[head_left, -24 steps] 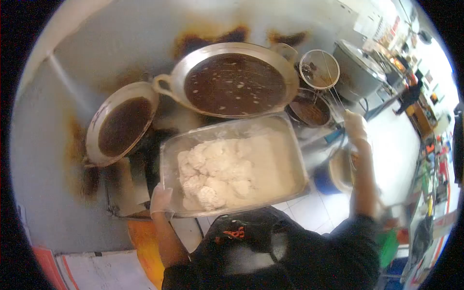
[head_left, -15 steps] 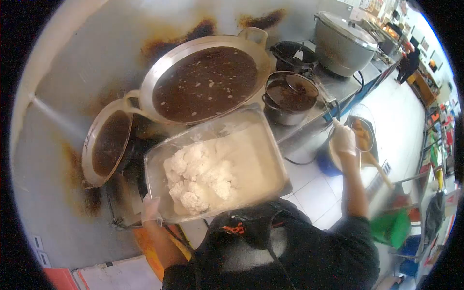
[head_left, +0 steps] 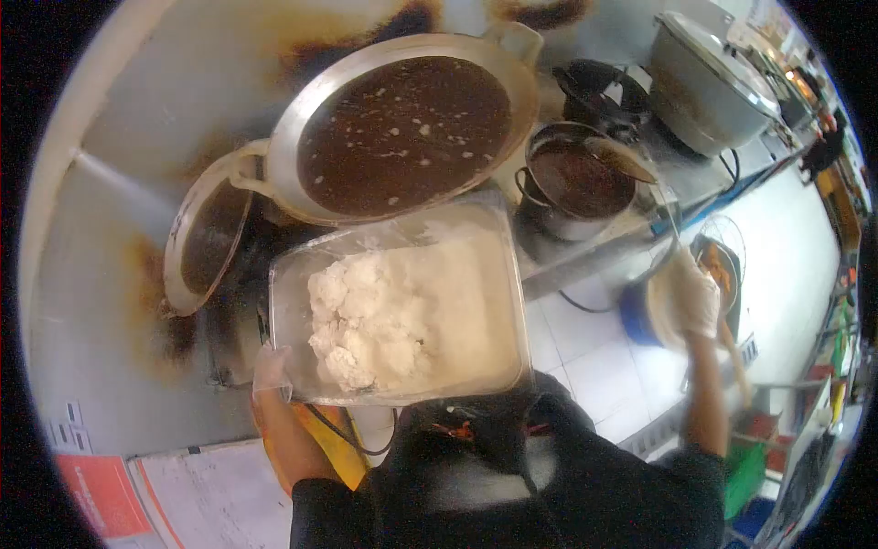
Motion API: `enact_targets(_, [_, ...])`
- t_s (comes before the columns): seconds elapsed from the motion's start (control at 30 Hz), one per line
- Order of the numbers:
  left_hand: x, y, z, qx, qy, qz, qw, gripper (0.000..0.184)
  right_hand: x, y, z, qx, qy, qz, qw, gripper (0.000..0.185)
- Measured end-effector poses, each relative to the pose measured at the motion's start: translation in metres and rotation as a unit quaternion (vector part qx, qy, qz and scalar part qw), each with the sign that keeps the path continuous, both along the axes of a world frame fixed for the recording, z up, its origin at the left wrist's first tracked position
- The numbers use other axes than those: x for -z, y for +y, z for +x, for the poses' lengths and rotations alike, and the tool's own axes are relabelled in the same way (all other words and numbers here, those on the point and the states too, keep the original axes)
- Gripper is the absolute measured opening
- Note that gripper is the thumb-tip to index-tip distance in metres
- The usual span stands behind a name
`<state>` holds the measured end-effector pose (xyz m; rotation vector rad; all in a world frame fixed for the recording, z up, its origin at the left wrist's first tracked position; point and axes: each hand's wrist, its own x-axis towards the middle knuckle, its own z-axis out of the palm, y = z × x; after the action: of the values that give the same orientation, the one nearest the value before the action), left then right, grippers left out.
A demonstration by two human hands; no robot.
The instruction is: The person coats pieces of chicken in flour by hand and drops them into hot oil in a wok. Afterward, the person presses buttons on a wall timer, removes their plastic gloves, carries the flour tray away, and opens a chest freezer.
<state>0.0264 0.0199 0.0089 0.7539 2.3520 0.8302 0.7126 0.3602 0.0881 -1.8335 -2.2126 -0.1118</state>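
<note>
"Where the tray (head_left: 297,288) ends in the head view, how much room is left around it?"

"Not much in front: its near edge comes right up to the black apron (head_left: 439,499). Its far edge lies just beside the wide pan (head_left: 285,133), and I can't tell whether the two touch. To the right there is more space — pale floor tiles (head_left: 585,361) show between the tray and the right hand (head_left: 692,291)."

"And inside the tray?"

"Lumpy coated pieces (head_left: 366,316) heap toward the left, with flour (head_left: 480,302) spread smooth on the right."

"What about the fingers?"

"On the left hand (head_left: 273,371), in a clear glove, they are curled round the tray's near left corner. On the right, also gloved, they are closed about a thin metal handle (head_left: 673,220), well apart from the tray. That handle slants up toward a brownish head (head_left: 622,160) over the pot (head_left: 562,226)."

"Anything hard to make out?"

"Several things. The head is blurred, so strainer or ladle I can't say. The left fingertips are hidden behind the corner, as is whatever bears the tray from below. The tray also masks part of the table (head_left: 585,254) edge, and the right hand covers some of the blue bucket (head_left: 640,316)."
</note>
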Motion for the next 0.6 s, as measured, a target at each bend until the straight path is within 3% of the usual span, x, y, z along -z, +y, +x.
enact_targets(0.03, [0.003,-0.003,0.001,-0.011,0.002,0.006,1.000,0.031,0.002,0.009,-0.003,-0.072,0.058,0.055,0.994,0.052])
enact_targets(0.07, [0.007,-0.004,0.002,-0.048,-0.059,0.051,0.996,0.031,0.000,0.016,-0.005,0.008,-0.017,-0.008,1.000,0.049])
enact_targets(0.1, [0.011,-0.004,0.001,-0.083,-0.119,0.097,0.985,0.032,-0.024,0.017,-0.027,0.000,-0.014,-0.001,1.000,0.049])
enact_targets(0.13, [0.016,-0.005,-0.002,-0.088,-0.115,0.102,0.984,0.032,-0.043,0.020,-0.048,-0.033,0.078,0.031,0.996,0.048])
enact_targets(0.2, [0.020,-0.004,-0.013,-0.071,-0.004,-0.050,0.996,0.033,-0.067,0.043,-0.082,-0.138,0.209,0.093,0.964,0.046])
enact_targets(0.27, [-0.030,0.019,0.033,-0.065,0.018,-0.075,0.995,0.034,-0.111,0.064,-0.131,-0.150,0.155,0.074,0.974,0.041])
enact_targets(0.33, [-0.022,0.013,0.025,-0.055,0.046,-0.103,0.992,0.036,-0.132,0.097,-0.177,-0.222,0.039,0.150,0.963,0.034])
enact_targets(0.4, [0.055,-0.019,-0.037,-0.027,0.191,-0.123,0.974,0.043,-0.143,0.143,-0.232,-0.235,-0.058,0.087,0.966,0.027])
enact_targets(0.43, [0.042,-0.020,-0.033,-0.028,0.197,-0.120,0.973,0.043,-0.145,0.161,-0.257,-0.243,-0.117,0.044,0.962,0.024])
enact_targets(0.47, [0.026,-0.019,-0.022,0.107,0.265,-0.206,0.936,0.046,-0.149,0.164,-0.280,-0.217,-0.088,0.041,0.971,0.019])
enact_targets(0.5, [0.020,-0.014,-0.018,0.169,0.297,-0.247,0.907,0.048,-0.151,0.167,-0.298,-0.193,-0.059,0.040,0.979,0.014])
enact_targets(0.57, [0.013,-0.007,-0.015,0.284,0.366,-0.337,0.820,0.048,-0.148,0.178,-0.324,-0.173,-0.045,-0.014,0.984,0.021])
enact_targets(0.6, [0.010,-0.007,-0.011,0.304,0.380,-0.365,0.794,0.047,-0.153,0.174,-0.330,-0.191,-0.093,-0.053,0.976,0.023])
